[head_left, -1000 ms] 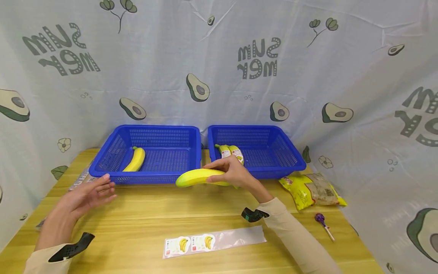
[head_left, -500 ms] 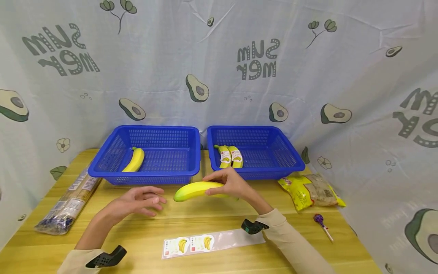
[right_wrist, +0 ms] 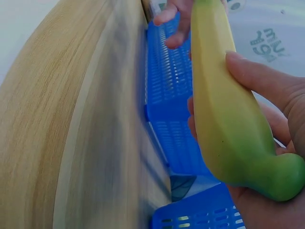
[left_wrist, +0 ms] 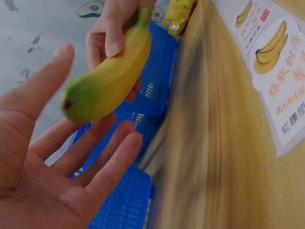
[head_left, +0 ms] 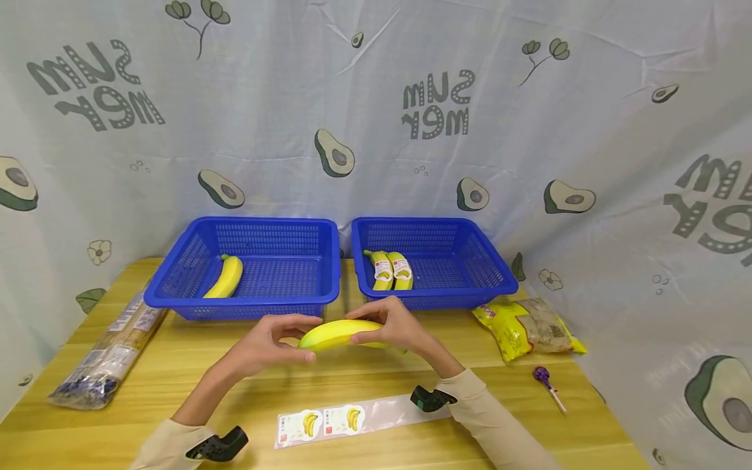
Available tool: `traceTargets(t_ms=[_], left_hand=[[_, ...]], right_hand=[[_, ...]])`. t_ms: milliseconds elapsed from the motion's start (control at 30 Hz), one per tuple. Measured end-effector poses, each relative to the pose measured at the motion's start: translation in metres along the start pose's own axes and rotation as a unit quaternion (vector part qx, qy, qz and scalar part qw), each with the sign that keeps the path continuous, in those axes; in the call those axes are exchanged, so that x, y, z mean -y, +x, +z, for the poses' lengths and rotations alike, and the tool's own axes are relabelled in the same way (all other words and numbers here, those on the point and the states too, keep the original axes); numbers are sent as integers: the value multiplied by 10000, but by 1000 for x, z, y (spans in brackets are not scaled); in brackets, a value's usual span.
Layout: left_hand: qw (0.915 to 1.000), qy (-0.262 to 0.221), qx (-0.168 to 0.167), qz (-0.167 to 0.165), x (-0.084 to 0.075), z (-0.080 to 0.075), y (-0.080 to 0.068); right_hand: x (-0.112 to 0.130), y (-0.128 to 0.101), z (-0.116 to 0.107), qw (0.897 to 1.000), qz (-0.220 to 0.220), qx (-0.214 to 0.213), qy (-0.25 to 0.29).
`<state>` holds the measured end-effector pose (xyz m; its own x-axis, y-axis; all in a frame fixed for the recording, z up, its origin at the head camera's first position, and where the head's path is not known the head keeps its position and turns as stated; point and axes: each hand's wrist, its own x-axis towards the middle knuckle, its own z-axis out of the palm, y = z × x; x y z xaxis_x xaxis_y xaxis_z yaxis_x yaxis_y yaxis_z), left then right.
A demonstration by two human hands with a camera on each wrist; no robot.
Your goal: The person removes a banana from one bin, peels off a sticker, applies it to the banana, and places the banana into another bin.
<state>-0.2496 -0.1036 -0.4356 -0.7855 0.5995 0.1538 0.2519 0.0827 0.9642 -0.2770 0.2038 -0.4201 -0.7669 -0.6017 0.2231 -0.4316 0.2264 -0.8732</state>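
Above wooden table (head_left: pixel 176 365): banana (head_left: pixel 337 333) pinched by right hand (head_left: pixel 390 323) fingers (right_wrist: pixel 257 78), left hand (head_left: pixel 267 343) cupping tip

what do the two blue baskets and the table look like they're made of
Blue baskets: apparently moulded plastic, slightly glossy, with fine perforated mesh walls and smooth rims. Table: light wood or wood-look laminate, judging by the plank lines and grain; which one cannot be told.

Banana (head_left: pixel 339 333) between the fingers (head_left: pixel 294 321) is yellow with a green tip. Both baskets (head_left: pixel 329 274) just past them are bright blue mesh, the surface (head_left: pixel 176 365) is light wood grain, and the backdrop (head_left: pixel 376 117) is pale with green avocados and grey lettering.
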Motion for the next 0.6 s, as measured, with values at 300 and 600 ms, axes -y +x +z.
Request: traceTargets(t_ms=[300, 600], left_hand=[[9941, 549, -930, -75, -1, 21, 6], [9839, 1213, -1239, -424, 7, 31, 9]], right_hand=[[-6, -1, 4, 9993, 26, -195, -326], [-16, -9, 4, 9985, 210, 24, -510]])
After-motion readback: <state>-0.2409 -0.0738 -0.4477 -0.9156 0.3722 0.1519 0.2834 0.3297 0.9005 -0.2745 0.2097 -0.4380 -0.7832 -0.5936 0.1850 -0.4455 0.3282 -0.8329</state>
